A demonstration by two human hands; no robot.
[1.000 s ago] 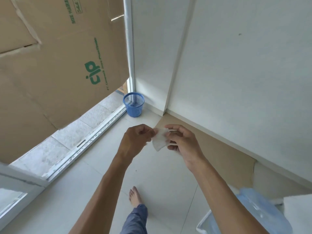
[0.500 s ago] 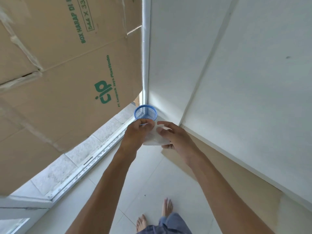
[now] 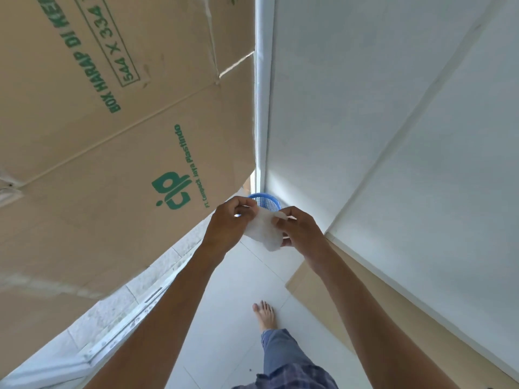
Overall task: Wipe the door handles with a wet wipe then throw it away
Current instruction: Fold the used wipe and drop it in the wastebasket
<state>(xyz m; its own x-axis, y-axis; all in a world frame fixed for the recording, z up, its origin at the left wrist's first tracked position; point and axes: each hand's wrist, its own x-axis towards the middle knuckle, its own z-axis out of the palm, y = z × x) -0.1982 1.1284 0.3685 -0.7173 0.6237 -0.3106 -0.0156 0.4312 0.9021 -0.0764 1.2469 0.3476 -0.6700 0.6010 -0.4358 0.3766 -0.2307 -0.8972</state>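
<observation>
Head view: a bare foot [image 3: 264, 315] stands on the tiled floor [image 3: 224, 318]. Above it the left hand [image 3: 229, 226] and right hand [image 3: 299, 231] pinch a white wet wipe [image 3: 264, 233] between them. Beyond, a blue mesh wastebasket [image 3: 266, 200] sits in the floor corner, beside a cardboard box [image 3: 112, 136]

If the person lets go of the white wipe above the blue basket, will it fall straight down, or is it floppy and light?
Probably floppy: the wipe sags in soft folds between the left hand and the right hand, which pinch it. It looks thin, so likely light and may drift. The blue basket is mostly hidden behind the hands.
</observation>
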